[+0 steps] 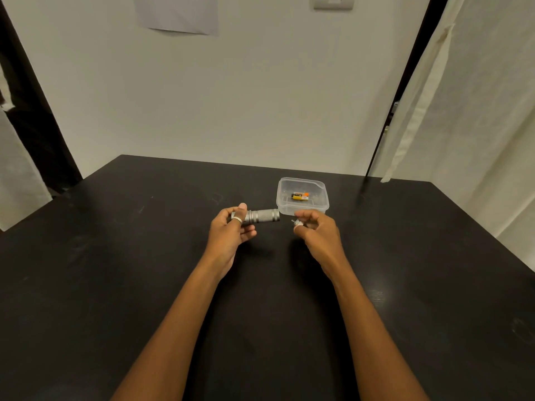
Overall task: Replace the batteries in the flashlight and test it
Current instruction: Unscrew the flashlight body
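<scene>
A short grey metal flashlight is held level above the black table, its open rear end pointing right. My left hand, with a ring on one finger, grips its head end. My right hand sits a little to the right, apart from the body, fingers closed on the small silver tail cap with a spring showing. Behind my right hand stands a clear plastic container with yellow, orange and black batteries lying inside.
A white wall rises at the table's far edge with a paper sheet and a switch plate on it. Pale curtains hang at the right and left. Both forearms reach over the table's near half.
</scene>
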{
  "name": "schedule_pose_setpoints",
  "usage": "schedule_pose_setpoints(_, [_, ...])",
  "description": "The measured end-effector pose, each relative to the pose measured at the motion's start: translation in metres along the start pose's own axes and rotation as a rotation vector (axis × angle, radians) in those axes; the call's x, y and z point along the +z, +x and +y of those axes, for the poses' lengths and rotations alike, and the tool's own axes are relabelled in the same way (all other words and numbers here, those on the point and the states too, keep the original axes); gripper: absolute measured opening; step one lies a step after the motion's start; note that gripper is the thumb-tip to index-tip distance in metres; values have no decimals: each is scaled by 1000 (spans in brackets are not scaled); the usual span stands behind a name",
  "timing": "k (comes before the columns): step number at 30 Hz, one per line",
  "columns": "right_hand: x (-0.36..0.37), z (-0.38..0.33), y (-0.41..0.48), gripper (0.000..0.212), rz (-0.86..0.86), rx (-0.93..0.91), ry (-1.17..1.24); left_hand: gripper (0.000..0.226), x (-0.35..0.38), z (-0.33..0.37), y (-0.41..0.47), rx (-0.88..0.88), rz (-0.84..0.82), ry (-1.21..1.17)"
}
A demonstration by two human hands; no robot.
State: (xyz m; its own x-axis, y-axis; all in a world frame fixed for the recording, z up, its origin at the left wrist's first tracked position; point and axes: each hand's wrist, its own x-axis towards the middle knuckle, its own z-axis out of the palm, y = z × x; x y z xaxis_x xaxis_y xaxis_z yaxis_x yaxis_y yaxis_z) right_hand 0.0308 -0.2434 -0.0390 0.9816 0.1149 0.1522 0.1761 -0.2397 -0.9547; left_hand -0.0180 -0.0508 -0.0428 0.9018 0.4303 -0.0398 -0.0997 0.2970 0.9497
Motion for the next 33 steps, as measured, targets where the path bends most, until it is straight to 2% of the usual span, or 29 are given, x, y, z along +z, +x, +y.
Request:
schedule_pose_setpoints(5, [-1,-1,0,35,-35,-179,-396,28,0,0,0,-2,6,-10])
schedule_pose_setpoints(11, [-1,1,-2,29,-22,-181,-591,28,1,1,0,-15,13,-3])
schedule_pose_setpoints(19, [-6,-4,-4,20,-41,-98,-646,29,1,3,-1,-26,15,-1])
schedule_pose_setpoints(21, [-7,-3,-3,25,-47,-80,-644,29,1,3,-1,-26,14,0])
schedule_pose_setpoints(24, [-7,-4,-2,44,-62,-64,-609,29,2,4,-2,-25,13,7])
schedule_pose_setpoints(26, [-6,-6,-4,47,-15,-123,-556,29,1,4,-3,-23,13,6])
schedule_pose_setpoints(30, [5,-17,-10,32,145,-293,-384,31,2,5,-4,-17,19,0])
schedule_pose_setpoints(33, [16,-28,-15,26,156,-326,-273,30,2,6,-6,-10,21,-11])
